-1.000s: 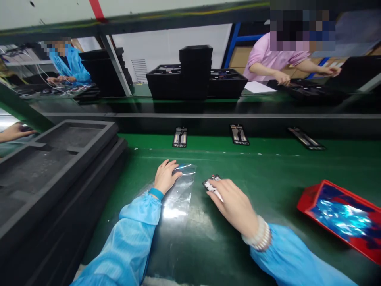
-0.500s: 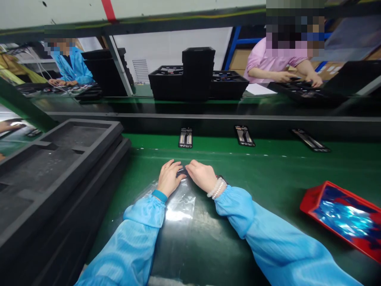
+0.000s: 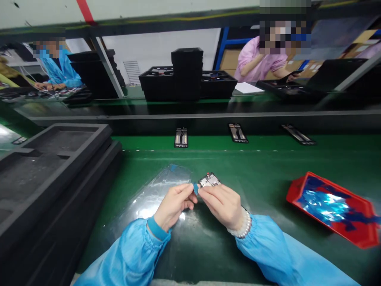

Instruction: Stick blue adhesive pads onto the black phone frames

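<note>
My left hand (image 3: pixel 177 203) is closed in a pinch on a small piece of blue film (image 3: pixel 195 188). From the other side my right hand (image 3: pixel 222 201), with a beaded bracelet at its wrist, pinches the same film at its fingertips. Just beyond the right fingers a phone part (image 3: pixel 210 179) shows its silvery inner side. Those fingers hide its near end, and I cannot tell whether they touch it. A clear plastic sheet (image 3: pixel 149 194) lies on the green bench, partly beneath my left hand.
Black foam trays (image 3: pixel 80 131) are stacked at the left. A red bin (image 3: pixel 369 234) with shiny blue film stands at the right. Phone frames (image 3: pixel 181 137) lie in a row along the back. Behind the rail, two people work near black boxes (image 3: pixel 187 75).
Both hands have come nearer to me, and blue film now shows between their fingertips. The phone part has come into sight. Across the bench, the person in pink has raised a hand.
</note>
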Available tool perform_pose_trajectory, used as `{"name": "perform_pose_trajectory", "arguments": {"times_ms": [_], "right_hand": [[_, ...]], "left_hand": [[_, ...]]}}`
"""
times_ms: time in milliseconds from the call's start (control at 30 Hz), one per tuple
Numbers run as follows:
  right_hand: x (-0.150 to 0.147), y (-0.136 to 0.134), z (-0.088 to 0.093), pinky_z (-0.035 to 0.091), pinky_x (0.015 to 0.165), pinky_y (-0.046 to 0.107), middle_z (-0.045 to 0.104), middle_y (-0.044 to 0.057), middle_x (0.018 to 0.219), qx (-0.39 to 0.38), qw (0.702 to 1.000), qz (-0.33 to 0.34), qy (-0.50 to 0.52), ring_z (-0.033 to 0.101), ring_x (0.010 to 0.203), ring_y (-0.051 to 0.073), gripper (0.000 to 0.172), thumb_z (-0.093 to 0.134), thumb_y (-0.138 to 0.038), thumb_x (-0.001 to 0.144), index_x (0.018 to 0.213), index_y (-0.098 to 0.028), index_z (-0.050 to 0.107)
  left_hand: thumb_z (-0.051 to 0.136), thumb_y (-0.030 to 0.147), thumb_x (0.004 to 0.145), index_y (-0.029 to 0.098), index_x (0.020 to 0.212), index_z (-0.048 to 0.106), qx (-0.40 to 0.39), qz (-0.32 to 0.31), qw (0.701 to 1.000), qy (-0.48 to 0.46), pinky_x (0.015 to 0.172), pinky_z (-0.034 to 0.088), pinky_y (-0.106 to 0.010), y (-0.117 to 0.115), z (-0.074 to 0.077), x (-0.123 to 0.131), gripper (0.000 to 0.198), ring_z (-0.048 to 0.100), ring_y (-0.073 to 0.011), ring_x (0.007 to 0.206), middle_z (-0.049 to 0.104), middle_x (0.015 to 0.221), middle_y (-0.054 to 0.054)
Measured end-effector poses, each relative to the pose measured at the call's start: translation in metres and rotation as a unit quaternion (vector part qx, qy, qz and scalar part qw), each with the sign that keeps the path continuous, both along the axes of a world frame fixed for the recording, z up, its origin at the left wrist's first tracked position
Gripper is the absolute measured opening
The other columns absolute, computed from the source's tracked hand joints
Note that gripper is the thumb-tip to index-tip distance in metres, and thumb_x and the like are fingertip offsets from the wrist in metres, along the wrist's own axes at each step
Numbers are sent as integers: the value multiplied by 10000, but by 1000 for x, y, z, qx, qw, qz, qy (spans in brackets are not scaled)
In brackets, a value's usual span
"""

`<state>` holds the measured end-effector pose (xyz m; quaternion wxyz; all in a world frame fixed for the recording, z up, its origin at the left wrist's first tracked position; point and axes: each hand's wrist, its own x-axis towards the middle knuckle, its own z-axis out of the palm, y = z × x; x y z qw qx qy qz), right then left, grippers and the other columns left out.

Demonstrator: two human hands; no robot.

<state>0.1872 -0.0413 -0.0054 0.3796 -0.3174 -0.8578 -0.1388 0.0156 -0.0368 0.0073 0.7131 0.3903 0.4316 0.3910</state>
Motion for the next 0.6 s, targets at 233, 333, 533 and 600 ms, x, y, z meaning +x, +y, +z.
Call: {"name": "perform_pose_trajectory", "arguments": {"times_ms": [233,333,533,600], "right_hand": [[-2,-10,-1,481,654,268,704,62,872,-39,999,-9,33,641,756,143,213,512,-113,851,1014,-189,626],[-9,-16,-4,501,655,283,690,67,904,-212,960,-23,182,638,725,146,212,587,-238,829,1036,-198,600],[-27,-25,-3,412,448,209,555,-32,508,-629,602,23,491,500,441,85,314,640,-453,748,828,-153,591],[-31,-26,1,388,442,194,548,-35,514,-649,536,35,539,475,431,65,331,681,-461,702,730,-149,577]], "left_hand": [[761,437,615,107,837,701,-43,53,996,-52,401,363,-140,-4,-4,2,402,460,-60,506,527,561,8],[752,431,629,121,826,698,-41,87,994,-60,390,330,-133,-6,-4,4,371,436,-54,498,506,552,22],[714,400,689,128,848,702,-28,98,993,-59,426,304,-151,-11,-5,7,315,409,-57,529,479,602,19],[703,401,700,134,865,707,-29,78,995,-64,442,301,-157,-12,-5,7,314,408,-66,551,469,606,18]]}}
